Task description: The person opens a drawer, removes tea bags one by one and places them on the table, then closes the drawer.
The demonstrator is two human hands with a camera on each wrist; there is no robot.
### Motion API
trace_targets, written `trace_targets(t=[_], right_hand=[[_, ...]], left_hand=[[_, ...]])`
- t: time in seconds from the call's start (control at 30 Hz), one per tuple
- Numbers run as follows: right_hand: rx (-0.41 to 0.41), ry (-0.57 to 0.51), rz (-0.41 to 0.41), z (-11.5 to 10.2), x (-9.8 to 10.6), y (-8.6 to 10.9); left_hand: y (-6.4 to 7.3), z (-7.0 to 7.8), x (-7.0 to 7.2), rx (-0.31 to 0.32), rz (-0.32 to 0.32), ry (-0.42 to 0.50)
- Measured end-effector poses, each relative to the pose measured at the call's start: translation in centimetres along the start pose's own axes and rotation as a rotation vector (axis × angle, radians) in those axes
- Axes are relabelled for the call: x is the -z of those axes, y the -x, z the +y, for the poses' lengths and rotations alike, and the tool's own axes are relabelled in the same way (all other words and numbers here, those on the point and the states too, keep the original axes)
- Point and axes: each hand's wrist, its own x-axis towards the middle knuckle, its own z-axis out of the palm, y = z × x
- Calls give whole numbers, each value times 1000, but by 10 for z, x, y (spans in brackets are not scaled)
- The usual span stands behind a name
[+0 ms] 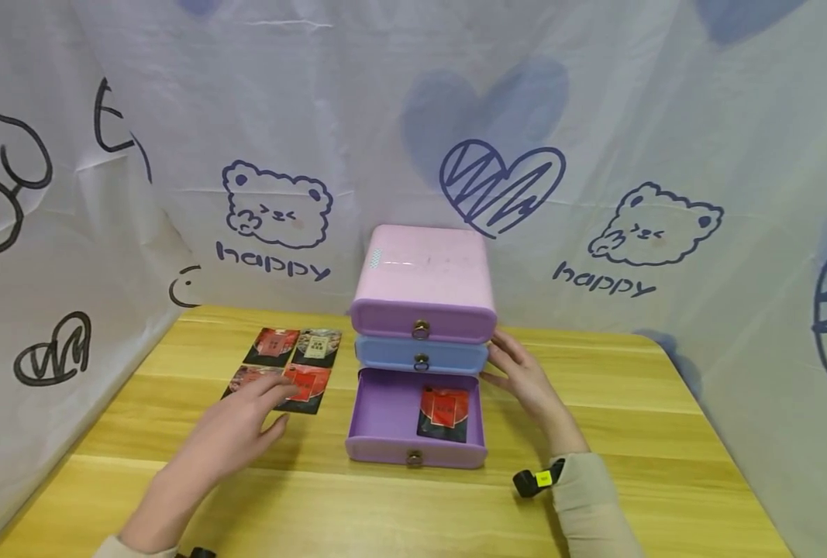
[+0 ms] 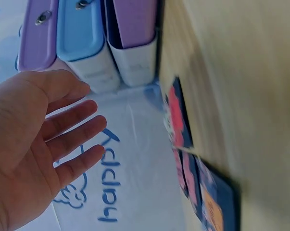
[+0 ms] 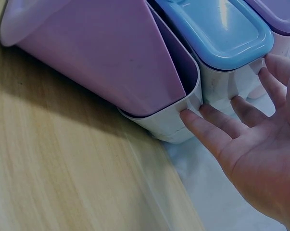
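A small drawer cabinet [image 1: 430, 267] with a pink top stands at the back of the table. Its purple top drawer [image 1: 385, 320] and blue middle drawer [image 1: 385, 353] are closed, while the purple bottom drawer [image 1: 381, 411] is pulled out. One red and black packet [image 1: 444, 416] lies in that drawer, at its right side. Left of the cabinet, several flat packets [image 1: 318, 349] lie in two rows. My left hand [image 1: 228, 434] hovers over the nearer row, fingers loosely extended and holding nothing. Against the cabinet's right side rest the extended fingertips of my right hand [image 3: 260, 144].
A wooden table [image 1: 455, 511] carries everything. Behind it and at the sides hangs a white cloth [image 1: 385, 116] printed with hearts and bears. A black wrist strap piece [image 1: 527, 483] with a yellow label sits at the right sleeve [image 1: 594, 496].
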Motion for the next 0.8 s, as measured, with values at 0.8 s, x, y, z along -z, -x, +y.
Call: trace_targets(t=[0.8], right_hand=[[2,-4,18,-2,-2,1]], left_hand=[[-73,67,-32,-287,-8,57]])
